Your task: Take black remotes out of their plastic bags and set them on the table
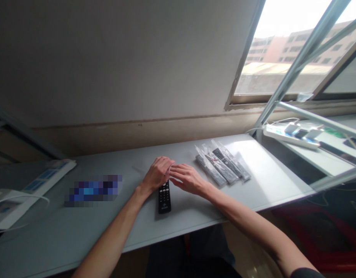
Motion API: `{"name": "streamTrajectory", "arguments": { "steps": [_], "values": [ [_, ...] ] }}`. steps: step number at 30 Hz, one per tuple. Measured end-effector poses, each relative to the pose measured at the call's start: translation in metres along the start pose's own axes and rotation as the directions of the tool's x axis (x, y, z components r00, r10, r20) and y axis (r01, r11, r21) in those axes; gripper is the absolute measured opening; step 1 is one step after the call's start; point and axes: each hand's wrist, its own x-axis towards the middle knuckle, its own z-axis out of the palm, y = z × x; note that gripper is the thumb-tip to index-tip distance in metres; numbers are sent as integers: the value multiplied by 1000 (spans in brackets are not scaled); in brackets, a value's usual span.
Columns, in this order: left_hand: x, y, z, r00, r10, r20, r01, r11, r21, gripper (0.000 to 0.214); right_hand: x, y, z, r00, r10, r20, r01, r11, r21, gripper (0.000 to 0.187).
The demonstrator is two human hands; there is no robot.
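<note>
A black remote control (164, 200) lies on the grey table, its lower keypad end pointing towards me. My left hand (157, 172) is closed over the remote's far end, fingers curled. From the right, my right hand (189, 178) meets it, fingertips bent in against the left fingers. Something small and pale shows between the two hands, too hidden to name. A faint strip of clear plastic film (139, 167) sticks out left of my left hand. To the right lie several remotes in clear plastic sleeves (221, 164), side by side at a slant.
On the left stand a power strip (47, 177) with white cables and a blurred-out bluish item (93, 190). Metal frame bars (296, 58) rise at the right, before a window. Another power strip (292, 136) with plugs sits beyond the table's right edge.
</note>
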Motion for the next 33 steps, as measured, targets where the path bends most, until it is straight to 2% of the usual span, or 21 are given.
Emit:
{"name": "streamTrajectory", "arguments": {
  "steps": [4, 6, 11, 15, 21, 33],
  "values": [
    [1, 3, -4, 999, 11, 48, -12, 999, 30, 25, 2, -2, 3, 987, 19, 160, -21, 1000, 8, 21],
    [2, 4, -6, 997, 9, 78, -10, 1000, 13, 22, 2, -2, 2, 981, 23, 194, -27, 1000, 16, 26],
    [2, 3, -12, 992, 1, 125, 2, 1000, -20, 16, 4, -3, -4, 981, 21, 195, -26, 999, 24, 30],
    [3, 4, -11, 993, -18, 113, 12, 999, 51, 28, 5, -6, -3, 975, 26, 220, -27, 1000, 4, 30],
    [2, 5, -7, 993, 25, 116, -31, 998, 50, 18, 4, -10, 0, 959, 53, 279, -53, 999, -8, 30],
    [3, 6, -11, 993, 49, 107, -51, 999, 19, 21, 2, -9, 6, 953, 91, 290, -82, 996, -43, 28]
  ]
}}
